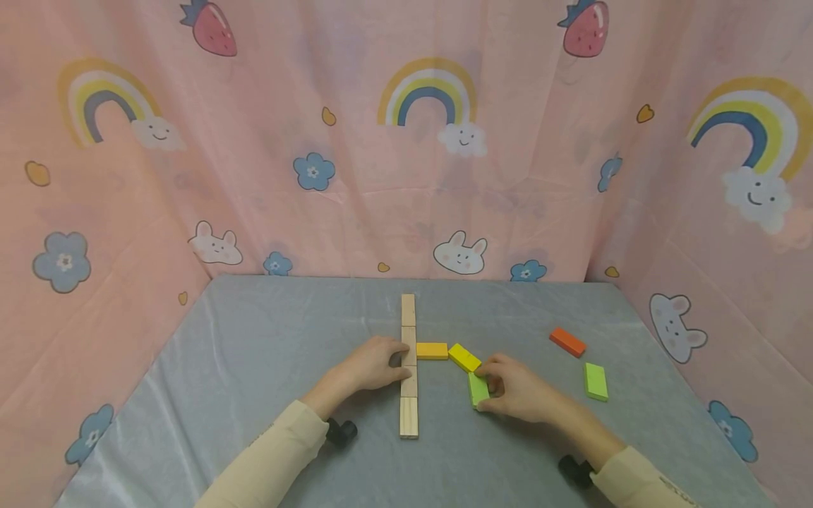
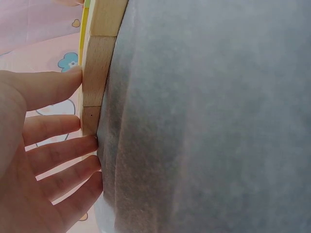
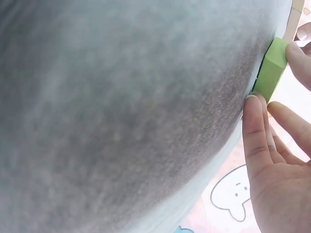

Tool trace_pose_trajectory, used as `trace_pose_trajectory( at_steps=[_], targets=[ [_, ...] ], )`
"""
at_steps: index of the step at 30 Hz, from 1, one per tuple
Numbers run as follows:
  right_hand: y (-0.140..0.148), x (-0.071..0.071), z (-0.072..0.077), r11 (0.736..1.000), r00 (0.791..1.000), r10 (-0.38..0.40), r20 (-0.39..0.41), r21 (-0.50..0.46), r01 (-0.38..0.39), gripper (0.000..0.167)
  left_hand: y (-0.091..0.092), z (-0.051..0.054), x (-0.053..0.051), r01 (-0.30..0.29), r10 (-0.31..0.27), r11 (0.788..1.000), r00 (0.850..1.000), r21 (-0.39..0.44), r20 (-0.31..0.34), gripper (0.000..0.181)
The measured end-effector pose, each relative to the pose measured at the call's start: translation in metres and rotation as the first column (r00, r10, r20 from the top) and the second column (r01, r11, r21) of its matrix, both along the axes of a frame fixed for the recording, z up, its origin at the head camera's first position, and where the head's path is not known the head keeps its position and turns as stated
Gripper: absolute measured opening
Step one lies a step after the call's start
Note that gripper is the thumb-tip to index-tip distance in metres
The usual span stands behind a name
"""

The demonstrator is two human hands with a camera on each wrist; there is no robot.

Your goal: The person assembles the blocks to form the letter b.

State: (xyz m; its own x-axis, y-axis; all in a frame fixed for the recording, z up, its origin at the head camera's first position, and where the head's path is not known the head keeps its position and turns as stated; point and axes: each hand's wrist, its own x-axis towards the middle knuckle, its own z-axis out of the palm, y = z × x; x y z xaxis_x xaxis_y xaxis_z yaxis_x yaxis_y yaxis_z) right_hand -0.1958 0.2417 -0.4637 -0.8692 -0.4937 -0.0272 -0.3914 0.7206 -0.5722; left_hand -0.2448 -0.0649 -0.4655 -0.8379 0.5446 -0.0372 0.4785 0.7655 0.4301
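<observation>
In the head view, plain wooden blocks [image 1: 409, 418] lie end to end in a straight row running away from me. Against the row's left side, my left hand [image 1: 368, 363] touches the middle blocks with its thumb and fingertips; the left wrist view shows those fingers fairly straight and spread. A yellow-orange block [image 1: 432, 351] extends rightward from the row, followed by a slanted yellow block [image 1: 464, 358]. Below that lies a green block [image 1: 477, 390], pinched at its ends between the thumb and fingers of my right hand [image 1: 521, 391]. Its right side is partly hidden by the hand.
Farther right on the grey cloth-covered table [image 1: 267, 317] lie an orange-red block [image 1: 567, 341] and a second green block [image 1: 595, 382], apart from each other. A pink patterned curtain [image 1: 381, 212] encloses the back and both sides.
</observation>
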Motion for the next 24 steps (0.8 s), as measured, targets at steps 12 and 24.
trace_pose_trajectory(
  at_steps=[12,24],
  targets=[
    [-0.0001,-0.0005,0.0011,1.000,1.000,0.008,0.012,-0.023,-0.008,0.054,-0.0005,-0.0011,-0.0002,-0.011,0.011,1.000,1.000,0.008,0.002,0.051],
    [0.0044,-0.0011,0.0022,1.000,1.000,-0.007,0.011,-0.010,0.008,0.051,-0.0006,-0.0007,-0.0012,-0.006,0.006,1.000,1.000,0.006,0.016,0.051]
  ],
)
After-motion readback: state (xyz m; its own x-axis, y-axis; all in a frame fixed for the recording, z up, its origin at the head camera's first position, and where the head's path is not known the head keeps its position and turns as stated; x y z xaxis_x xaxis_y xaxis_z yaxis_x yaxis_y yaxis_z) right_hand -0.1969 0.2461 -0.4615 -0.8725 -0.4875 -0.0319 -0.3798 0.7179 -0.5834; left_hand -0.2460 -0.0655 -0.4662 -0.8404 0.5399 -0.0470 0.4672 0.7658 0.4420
